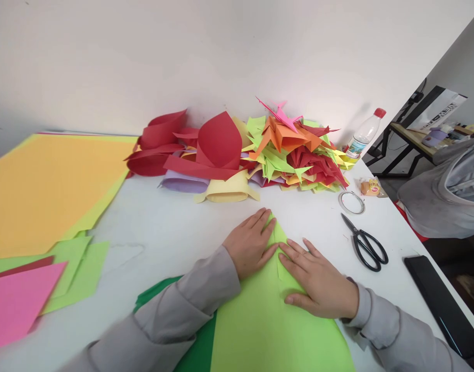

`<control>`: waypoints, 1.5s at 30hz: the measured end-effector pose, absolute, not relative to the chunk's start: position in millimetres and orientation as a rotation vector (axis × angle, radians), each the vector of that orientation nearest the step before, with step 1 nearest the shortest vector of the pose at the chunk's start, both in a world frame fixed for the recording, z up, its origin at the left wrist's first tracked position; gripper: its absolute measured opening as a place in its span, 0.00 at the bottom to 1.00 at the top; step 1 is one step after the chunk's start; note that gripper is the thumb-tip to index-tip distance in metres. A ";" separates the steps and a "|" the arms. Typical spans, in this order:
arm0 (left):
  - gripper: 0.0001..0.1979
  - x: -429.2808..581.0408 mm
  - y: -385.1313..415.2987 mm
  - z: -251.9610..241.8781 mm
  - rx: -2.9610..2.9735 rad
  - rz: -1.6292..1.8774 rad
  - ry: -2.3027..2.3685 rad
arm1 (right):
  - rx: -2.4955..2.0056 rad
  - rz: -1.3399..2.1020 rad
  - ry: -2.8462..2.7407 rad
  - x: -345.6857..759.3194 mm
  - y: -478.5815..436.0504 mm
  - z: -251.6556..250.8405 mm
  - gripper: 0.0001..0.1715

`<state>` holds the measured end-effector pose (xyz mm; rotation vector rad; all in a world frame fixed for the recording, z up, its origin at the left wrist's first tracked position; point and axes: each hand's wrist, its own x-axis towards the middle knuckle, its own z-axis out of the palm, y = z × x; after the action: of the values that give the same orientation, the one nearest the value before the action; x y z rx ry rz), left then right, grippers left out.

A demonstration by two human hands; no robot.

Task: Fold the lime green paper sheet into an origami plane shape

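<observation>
In front of me a light green sheet of paper [252, 330] lies on the table, its far end folded to a point with a creased flap down the middle. My left hand [251, 243] lies flat on the left side of that point, fingers stretched forward. On the folded flap at the right rests my right hand [318, 279], its fingers spread and pressing down. The fingertips of both hands nearly meet at the centre crease. Dark green paper [198, 341] shows from beneath the light green sheet, partly hidden by my left sleeve.
Red rolled paper shapes [219, 139] and a heap of folded paper cranes [295, 150] stand by the wall. Orange sheets [59, 191] and a pink sheet [24, 305] lie left. At right are scissors [364, 243], a tape roll [352, 202], a bottle [363, 137] and a black phone-like slab [442, 305].
</observation>
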<state>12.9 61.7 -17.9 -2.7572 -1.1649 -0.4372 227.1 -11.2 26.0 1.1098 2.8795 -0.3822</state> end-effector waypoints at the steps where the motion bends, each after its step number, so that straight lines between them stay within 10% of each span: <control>1: 0.29 12.7 61.8 -19.5 -2.745 -0.455 -1.175 | 1.105 -0.384 2.880 227.1 -11.2 25.8 0.41; 45: 0.27 9.7 62.8 -17.3 -2.828 -0.544 -1.204 | 1.112 -0.360 2.895 227.4 -11.4 25.8 0.40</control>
<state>9.7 62.8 -17.3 -2.8283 -1.2045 -0.5437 227.4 -11.4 25.8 1.1119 2.8946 -0.3604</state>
